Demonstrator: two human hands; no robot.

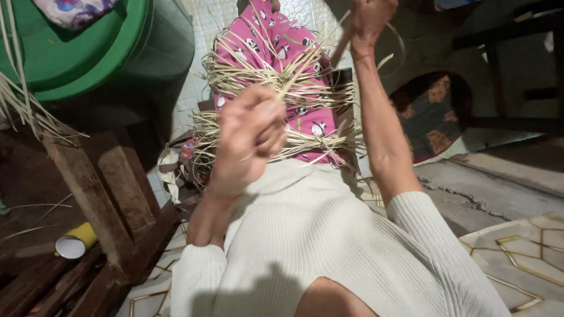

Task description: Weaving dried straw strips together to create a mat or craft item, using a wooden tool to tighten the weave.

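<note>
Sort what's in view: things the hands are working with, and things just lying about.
In hand:
left hand gripping straw strands
right hand pulling a strand up
woven straw bands across the lap

Lying about:
green tub
yellow cup
wooden frame
loose straw by the tub

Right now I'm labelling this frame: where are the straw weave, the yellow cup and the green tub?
Straw weave (282,105), head view, middle strands.
Yellow cup (75,242), head view, its side.
Green tub (88,58), head view, rim.
</note>
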